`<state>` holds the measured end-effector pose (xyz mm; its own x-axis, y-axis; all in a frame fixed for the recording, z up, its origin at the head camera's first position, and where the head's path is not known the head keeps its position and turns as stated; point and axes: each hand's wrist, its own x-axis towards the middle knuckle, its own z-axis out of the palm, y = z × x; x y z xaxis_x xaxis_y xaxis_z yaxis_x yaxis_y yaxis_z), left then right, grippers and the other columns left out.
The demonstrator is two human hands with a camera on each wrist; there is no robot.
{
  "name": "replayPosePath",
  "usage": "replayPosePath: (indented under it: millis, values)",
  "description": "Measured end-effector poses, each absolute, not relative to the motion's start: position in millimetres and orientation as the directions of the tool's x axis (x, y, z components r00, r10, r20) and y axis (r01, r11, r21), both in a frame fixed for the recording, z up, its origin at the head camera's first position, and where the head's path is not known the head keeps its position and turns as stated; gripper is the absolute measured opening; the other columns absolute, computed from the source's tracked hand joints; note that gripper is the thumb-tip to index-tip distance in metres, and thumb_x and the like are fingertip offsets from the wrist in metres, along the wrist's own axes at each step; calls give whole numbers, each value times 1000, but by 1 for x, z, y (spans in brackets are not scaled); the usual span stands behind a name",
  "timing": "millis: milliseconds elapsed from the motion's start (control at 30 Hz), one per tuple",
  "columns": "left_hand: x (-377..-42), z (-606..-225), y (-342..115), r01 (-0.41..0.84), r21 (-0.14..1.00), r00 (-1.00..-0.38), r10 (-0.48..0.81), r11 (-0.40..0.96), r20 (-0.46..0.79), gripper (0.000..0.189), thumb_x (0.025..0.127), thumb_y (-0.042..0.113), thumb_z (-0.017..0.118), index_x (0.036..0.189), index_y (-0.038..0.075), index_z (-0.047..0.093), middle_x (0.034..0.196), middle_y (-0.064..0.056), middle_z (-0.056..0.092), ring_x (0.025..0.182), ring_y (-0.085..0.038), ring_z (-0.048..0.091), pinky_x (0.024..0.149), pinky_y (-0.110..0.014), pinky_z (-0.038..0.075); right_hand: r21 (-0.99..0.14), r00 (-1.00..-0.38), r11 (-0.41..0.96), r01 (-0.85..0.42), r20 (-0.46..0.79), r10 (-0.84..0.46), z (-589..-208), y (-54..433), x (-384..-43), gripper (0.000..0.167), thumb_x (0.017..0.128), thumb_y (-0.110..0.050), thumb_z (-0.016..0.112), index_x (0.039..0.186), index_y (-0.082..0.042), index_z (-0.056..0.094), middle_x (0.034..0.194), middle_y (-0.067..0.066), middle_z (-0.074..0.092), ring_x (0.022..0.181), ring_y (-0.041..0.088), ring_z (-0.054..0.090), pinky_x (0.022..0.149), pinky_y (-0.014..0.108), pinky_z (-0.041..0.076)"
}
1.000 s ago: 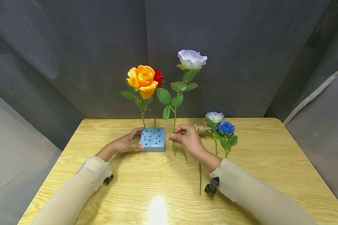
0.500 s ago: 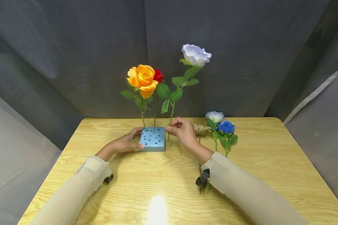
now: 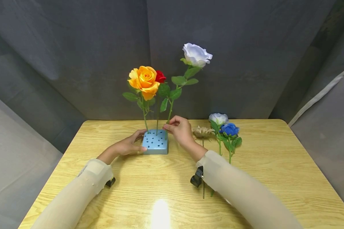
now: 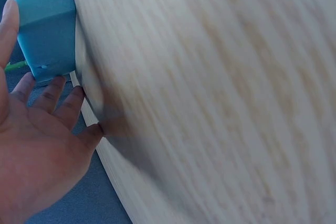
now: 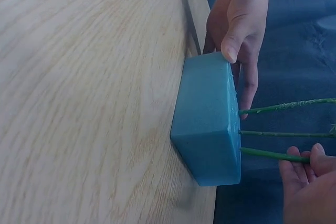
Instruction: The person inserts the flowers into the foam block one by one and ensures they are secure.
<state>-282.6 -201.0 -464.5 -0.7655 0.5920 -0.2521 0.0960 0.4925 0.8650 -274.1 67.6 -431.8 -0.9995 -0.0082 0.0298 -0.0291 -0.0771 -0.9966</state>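
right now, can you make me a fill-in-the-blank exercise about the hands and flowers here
1. The right hand pinches the stem of a ____ flower.
2. The left hand touches the holed block, which is ____ in colour.
3. Partly hidden behind the orange flower is a ____ flower.
4. In the right wrist view, ____ green stems show by the block.

Missing words: white; blue; red; three
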Motion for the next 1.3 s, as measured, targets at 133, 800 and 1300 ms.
replayPosePath:
  millis: [133,800,1300]
  values:
    - [-282,-465,-201,96,862,-767,589,497,-254,91,100,17,71,166,10,9,171,-20,9,157,-44,9,123,-66,11,-997,-1000,-70,-32,31,2,-434,63,-277,13,89,9,75,86,4,63,85,16,72,92,35,76,87,45,61]
    - [-285,-467,-202,85,875,-766,593,477,-249,91,99,15,71,165,10,9,170,-21,11,156,-44,10,123,-66,12,-997,-997,29,-71,70,-23,-440,53,-285,10,91,5,75,89,4,65,92,22,75,97,48,72,84,48,61]
    - [-284,-467,-202,80,879,-766,594,469,-248,93,98,15,73,165,10,9,170,-21,11,157,-43,10,124,-63,12,-995,-996,62,-83,80,-39,-456,52,-288,12,88,3,78,88,4,66,91,20,76,90,40,76,78,43,63]
